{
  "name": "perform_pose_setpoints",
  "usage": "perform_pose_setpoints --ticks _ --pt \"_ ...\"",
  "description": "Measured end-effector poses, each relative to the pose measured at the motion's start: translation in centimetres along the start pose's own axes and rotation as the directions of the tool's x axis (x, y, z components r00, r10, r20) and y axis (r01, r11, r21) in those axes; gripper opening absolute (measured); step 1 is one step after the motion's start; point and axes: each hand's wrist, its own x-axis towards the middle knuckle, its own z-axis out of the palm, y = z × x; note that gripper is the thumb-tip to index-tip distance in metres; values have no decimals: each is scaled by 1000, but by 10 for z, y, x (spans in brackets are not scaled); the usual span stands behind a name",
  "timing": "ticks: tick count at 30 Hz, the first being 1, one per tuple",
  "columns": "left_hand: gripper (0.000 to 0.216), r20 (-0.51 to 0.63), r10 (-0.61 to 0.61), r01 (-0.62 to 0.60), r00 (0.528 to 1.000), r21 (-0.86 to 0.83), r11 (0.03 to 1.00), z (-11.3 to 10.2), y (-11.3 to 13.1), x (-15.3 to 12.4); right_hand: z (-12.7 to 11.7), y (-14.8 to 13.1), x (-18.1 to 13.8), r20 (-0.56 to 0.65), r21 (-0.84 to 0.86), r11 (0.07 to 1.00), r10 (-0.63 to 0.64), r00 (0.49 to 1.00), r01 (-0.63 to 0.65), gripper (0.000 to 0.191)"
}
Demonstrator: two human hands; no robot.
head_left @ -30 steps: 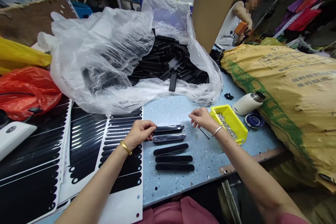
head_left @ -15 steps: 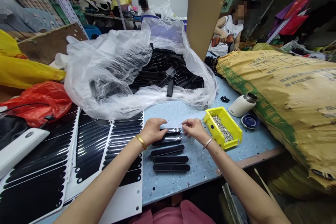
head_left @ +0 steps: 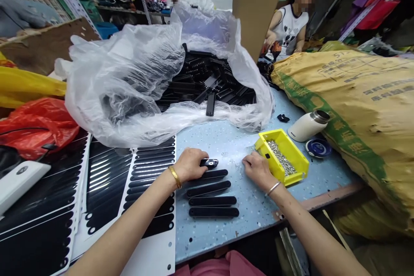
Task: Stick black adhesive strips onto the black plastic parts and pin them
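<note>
My left hand (head_left: 191, 164) is closed round a glossy black strip (head_left: 210, 163) with a rounded, holed end sticking out to the right. Just below it, several more black strips (head_left: 211, 200) lie roughly parallel on the speckled blue table. My right hand (head_left: 257, 169) rests low over the table, fingertips pinched together beside the yellow bin (head_left: 299, 170). Whatever those fingertips hold, if anything, is too small to make out. Small silvery metal pieces (head_left: 280, 157) fill the bottom of the bin.
A clear plastic bag (head_left: 129, 82) full of black slotted parts (head_left: 211, 82) lies behind. Sheets of black strips (head_left: 152, 172) cover the left side. To the right are a white bottle (head_left: 305, 127), its blue lid (head_left: 318, 148) and a large yellow sack (head_left: 362, 95). A co-worker (head_left: 287, 26) sits beyond.
My right hand has moved right and slightly down, away from the strips to beside the yellow bin. The strip in my left hand now shows only its right end. The view has shifted slightly.
</note>
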Motion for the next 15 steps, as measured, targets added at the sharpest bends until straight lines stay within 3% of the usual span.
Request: perform_pose_setpoints --ticks 7,11,15 --pt "21 -59 35 -40 998 -99 994 11 3 2 -3 15 -5 -102 -85 977 -201 974 193 21" --pt "18 -86 19 -30 996 -126 992 16 2 1 6 27 -11 -124 -103 968 -241 962 229 26" --pt "15 -129 33 -55 991 -166 985 19 2 -3 20 31 -13 -255 -141 961 -269 929 240 28"
